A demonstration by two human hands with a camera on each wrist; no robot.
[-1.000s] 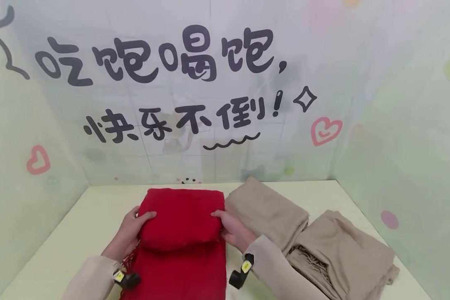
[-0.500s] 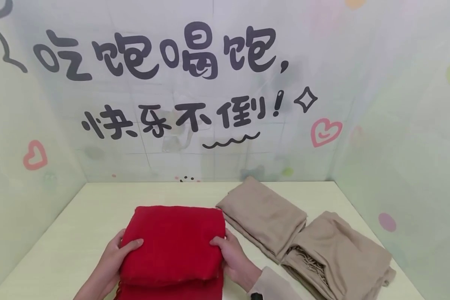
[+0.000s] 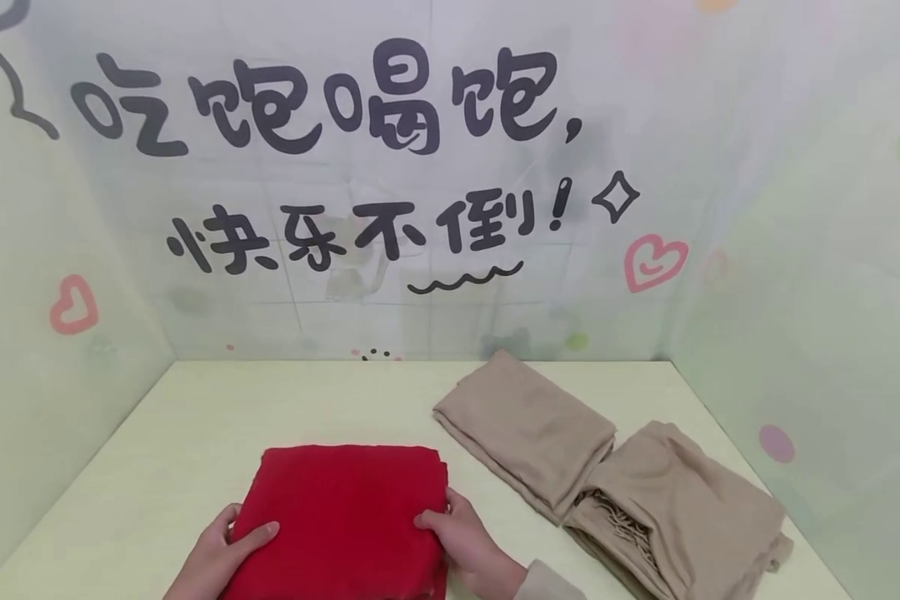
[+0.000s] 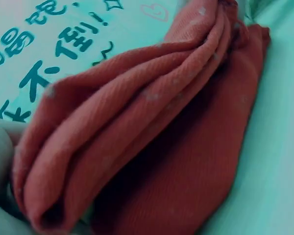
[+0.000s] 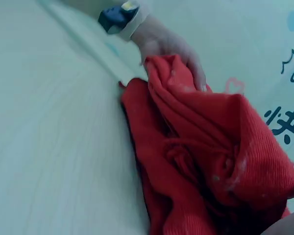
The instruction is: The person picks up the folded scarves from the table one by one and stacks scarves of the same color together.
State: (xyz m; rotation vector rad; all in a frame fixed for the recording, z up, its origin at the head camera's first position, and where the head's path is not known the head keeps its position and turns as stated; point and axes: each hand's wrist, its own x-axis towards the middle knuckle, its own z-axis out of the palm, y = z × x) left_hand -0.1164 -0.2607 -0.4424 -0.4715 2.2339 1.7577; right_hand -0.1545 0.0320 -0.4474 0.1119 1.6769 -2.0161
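Observation:
A folded red scarf point(image 3: 345, 517) lies in layers at the front of the table, partly cut off by the head view's lower edge. My left hand point(image 3: 213, 550) grips its left side, thumb on top and fingers underneath. On the right side my right hand point(image 3: 468, 542) holds it the same way. In the left wrist view the upper folds of the scarf point(image 4: 122, 103) are lifted off a lower layer, with part of the left hand point(image 4: 2, 171) at the edge. The right wrist view shows bunched folds and a loose strand of the scarf point(image 5: 196, 132).
Two folded beige scarves sit to the right: a flat one point(image 3: 528, 429) toward the back and a looser one point(image 3: 690, 508) with fringe showing, nearer the right side. Printed walls enclose the pale table point(image 3: 135, 467) at the back and both sides.
Both hands have drawn the folded upper part of the red scarf toward me, over the lower length, which now hardly shows in the head view. The beige scarves have stayed in place.

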